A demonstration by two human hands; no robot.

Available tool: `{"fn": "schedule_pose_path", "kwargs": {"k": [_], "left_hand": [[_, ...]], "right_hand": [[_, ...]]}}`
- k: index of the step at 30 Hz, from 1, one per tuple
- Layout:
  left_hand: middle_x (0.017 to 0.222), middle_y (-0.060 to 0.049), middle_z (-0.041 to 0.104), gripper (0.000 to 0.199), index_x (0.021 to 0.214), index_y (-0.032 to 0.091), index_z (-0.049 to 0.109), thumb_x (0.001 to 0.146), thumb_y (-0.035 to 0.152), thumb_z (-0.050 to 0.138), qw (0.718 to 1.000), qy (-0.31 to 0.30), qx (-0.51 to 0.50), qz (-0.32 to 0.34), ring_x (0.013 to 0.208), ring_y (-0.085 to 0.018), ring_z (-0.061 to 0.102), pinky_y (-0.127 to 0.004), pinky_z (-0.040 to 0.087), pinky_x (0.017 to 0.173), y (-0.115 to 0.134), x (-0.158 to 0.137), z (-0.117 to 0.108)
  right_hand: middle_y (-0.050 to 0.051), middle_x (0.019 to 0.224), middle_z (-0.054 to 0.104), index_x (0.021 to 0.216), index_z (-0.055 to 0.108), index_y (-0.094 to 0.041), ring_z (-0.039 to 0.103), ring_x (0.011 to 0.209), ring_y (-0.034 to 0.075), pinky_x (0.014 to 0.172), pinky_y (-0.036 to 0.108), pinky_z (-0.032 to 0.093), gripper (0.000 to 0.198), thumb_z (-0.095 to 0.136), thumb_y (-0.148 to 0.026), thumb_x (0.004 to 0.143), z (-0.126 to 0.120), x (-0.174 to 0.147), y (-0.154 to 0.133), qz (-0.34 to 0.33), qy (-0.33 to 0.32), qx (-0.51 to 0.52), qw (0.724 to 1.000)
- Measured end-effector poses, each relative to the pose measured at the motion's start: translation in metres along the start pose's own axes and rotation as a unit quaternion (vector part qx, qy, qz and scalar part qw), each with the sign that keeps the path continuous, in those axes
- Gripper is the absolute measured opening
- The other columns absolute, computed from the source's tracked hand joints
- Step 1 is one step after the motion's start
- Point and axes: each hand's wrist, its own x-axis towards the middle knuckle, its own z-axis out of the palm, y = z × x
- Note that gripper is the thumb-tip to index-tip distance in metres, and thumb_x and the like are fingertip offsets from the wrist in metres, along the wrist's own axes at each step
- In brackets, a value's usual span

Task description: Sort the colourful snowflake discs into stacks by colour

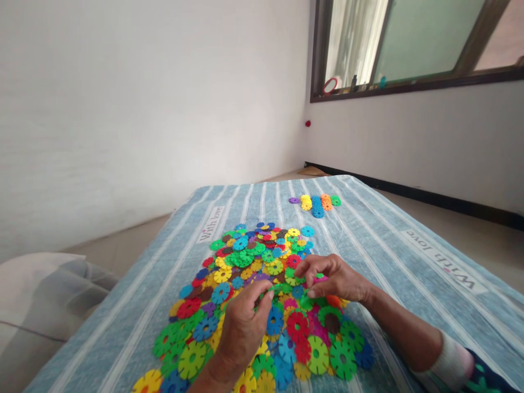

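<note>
Discs (256,266) lie heaped on the cloth (135,295) before you, a green disc (305,301) pinched in your right hand (341,279); whether your left hand (244,323), fingers curled, grips another is unclear. You appear to be handling single pieces, work next calling for steady fingertips.

Over the heap of multicoloured notched plastic discs (274,266), the left hand (244,323) pinches a green disc (280,289), and the right hand (338,279) bends its fingers at a blurred green piece (305,301), its grip unclear. Beyond the heap, to its right, overlapping discs (317,207) lie grouped on the striped "With love" tablecloth (385,245).
</note>
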Motion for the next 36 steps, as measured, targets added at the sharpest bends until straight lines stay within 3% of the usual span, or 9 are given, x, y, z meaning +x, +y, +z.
{"fn": "schedule_pose_path", "kwargs": {"k": [5, 16, 24, 36], "left_hand": [[0.066, 0.002, 0.067, 0.013, 0.08, 0.019, 0.063, 0.081, 0.023, 0.051, 0.996, -0.04, -0.064, -0.055, 0.056, -0.011, 0.063, -0.017, 0.049, 0.054, 0.01, -0.001, 0.002], [0.056, 0.004, 0.054, 0.009, 0.076, 0.016, 0.059, 0.074, 0.025, 0.057, 0.936, -0.112, -0.247, -0.223, 0.051, -0.01, 0.051, -0.017, 0.041, 0.048, 0.023, -0.003, 0.006], [0.057, 0.005, 0.05, 0.008, 0.073, 0.015, 0.058, 0.07, 0.022, 0.059, 0.919, -0.111, -0.275, -0.259, 0.052, -0.008, 0.044, -0.015, 0.035, 0.047, 0.028, -0.005, 0.007], [0.059, 0.003, 0.055, 0.009, 0.078, 0.015, 0.06, 0.071, 0.021, 0.057, 0.938, -0.111, -0.244, -0.219, 0.054, -0.009, 0.05, -0.017, 0.039, 0.049, 0.022, -0.01, 0.011]], "right_hand": [[-0.001, 0.068, 0.061, 0.064, 0.065, -0.016, 0.054, 0.063, 0.011, 0.06, 0.024, 0.043, 0.023, 0.078, -0.034, 0.063, 0.021, 0.004, 0.007, 0.028, 0.061, 0.092, 0.994], [-0.005, 0.058, 0.051, 0.067, 0.057, -0.015, 0.041, 0.052, 0.006, 0.049, 0.02, 0.031, 0.025, 0.074, -0.034, 0.068, 0.043, 0.004, 0.019, 0.038, 0.097, 0.099, 0.99], [-0.006, 0.055, 0.047, 0.068, 0.056, -0.016, 0.04, 0.052, 0.007, 0.048, 0.02, 0.029, 0.026, 0.074, -0.034, 0.068, 0.047, 0.002, 0.018, 0.046, 0.093, 0.01, 0.995], [-0.006, 0.053, 0.048, 0.074, 0.06, -0.014, 0.038, 0.048, 0.006, 0.045, 0.019, 0.026, 0.021, 0.071, -0.03, 0.068, 0.041, -0.001, 0.013, 0.115, 0.026, 0.055, 0.992]]}}
